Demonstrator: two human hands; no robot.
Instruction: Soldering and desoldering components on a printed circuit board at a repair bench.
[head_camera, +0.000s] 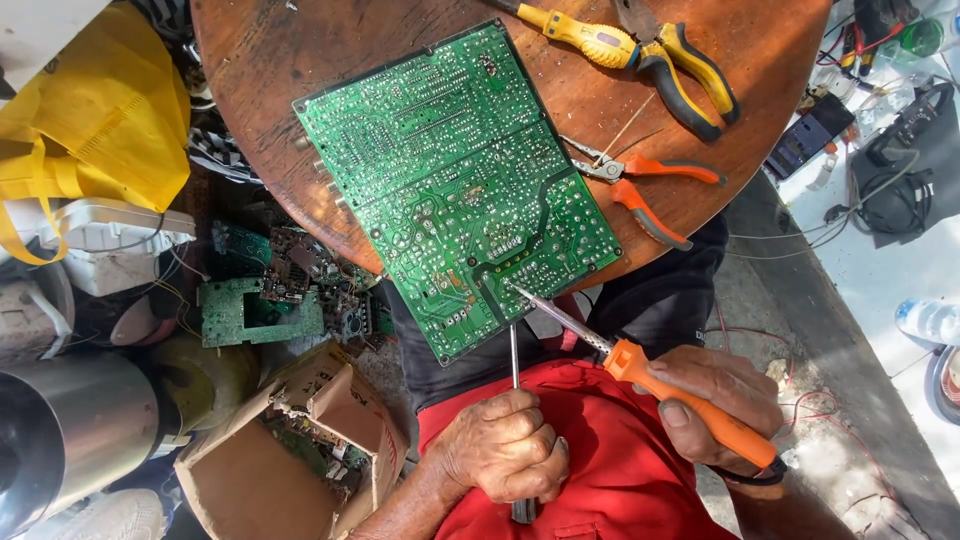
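Note:
A large green circuit board (455, 180) lies solder side up on a round wooden table (300, 60), its near corner hanging over the table's edge. My right hand (715, 405) grips an orange-handled tool (690, 400) whose metal tip touches the board's near edge. My left hand (505, 445) is closed on a thin metal rod tool (514, 355) that points up at the same edge of the board.
Yellow-handled pliers (690, 75) and a yellow screwdriver (585, 35) lie at the table's far side, orange-handled pliers (645, 185) beside the board. Left of the table sit a yellow bag (95, 120), scrap circuit boards (260, 305), an open cardboard box (290, 450) and a metal pot (60, 425).

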